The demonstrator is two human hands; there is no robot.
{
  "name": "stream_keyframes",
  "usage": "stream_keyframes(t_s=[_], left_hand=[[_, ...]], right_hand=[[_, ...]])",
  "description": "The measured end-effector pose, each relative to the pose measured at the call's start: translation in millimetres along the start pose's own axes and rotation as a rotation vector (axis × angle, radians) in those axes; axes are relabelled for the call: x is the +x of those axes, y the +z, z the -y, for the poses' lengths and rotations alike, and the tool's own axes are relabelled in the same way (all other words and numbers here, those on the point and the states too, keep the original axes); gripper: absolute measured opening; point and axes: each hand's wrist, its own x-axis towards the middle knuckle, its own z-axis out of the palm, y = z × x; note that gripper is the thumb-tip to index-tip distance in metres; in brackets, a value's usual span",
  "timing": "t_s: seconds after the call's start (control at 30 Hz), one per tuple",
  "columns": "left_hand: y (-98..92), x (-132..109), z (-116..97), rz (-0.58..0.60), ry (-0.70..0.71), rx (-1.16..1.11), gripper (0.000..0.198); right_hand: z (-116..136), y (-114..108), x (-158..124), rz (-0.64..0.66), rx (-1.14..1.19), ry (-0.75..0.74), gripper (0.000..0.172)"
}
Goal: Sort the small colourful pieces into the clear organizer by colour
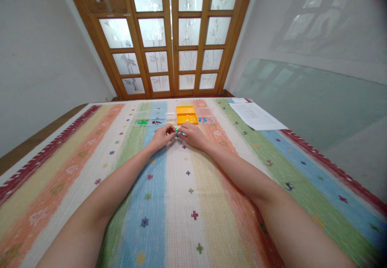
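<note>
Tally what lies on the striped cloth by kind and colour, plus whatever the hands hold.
Orange tray: 1
Paper sheet: 1
Green heap of small pieces: 1
Dark heap of small pieces: 1
Blue heap of small pieces: 1
Coloured piece pinched between left hand and right hand: 1
Total: 6

Soft, even daylight is coming to you through the frosted glass doors (pixel 172 38), brightening the striped cloth (pixel 187 203) without hard shadows, while pale window reflections are lying on the right wall (pixel 317 21) and the glass sheet (pixel 302 98). The wide lens is bending the room's edges and blurring the bottom corners, and your left hand (pixel 162 135), right hand (pixel 193 134) and the small coloured piece (pixel 178 133) between them are showing too small to resolve.
</note>
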Motion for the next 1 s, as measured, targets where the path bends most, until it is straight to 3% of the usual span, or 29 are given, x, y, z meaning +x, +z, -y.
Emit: stream_keyframes(t_s=[0.27, 0.4, 0.73, 0.87, 1.0], left_hand=[[4.4, -0.8, 0.5, 0.012, -0.013, -0.022, 0.014], [3.1, -1.4, 4.6, 0.010, -0.009, 0.021, 0.013], [-17.4, -2.4, 31.0, 0.056, 0.079, 0.310, 0.014], [-24.9, -1.1, 41.1, 0.096, 0.095, 0.325, 0.017], [-26.9, 0.0, 42.1, 0.188, 0.136, 0.364, 0.018]], right_hand=[[1.2, -0.7, 0.2, 0.015, -0.027, -0.028, 0.018], [-7.5, -4.9, -1.9, -0.027, -0.003, 0.043, 0.018], [-85.5, -27.2, -20.3, -0.334, -0.118, 0.647, 0.026], [-104.7, -34.0, -29.8, -0.275, -0.233, 0.886, 0.034], [-108.3, -36.6, -33.4, -0.215, -0.253, 0.968, 0.036]])
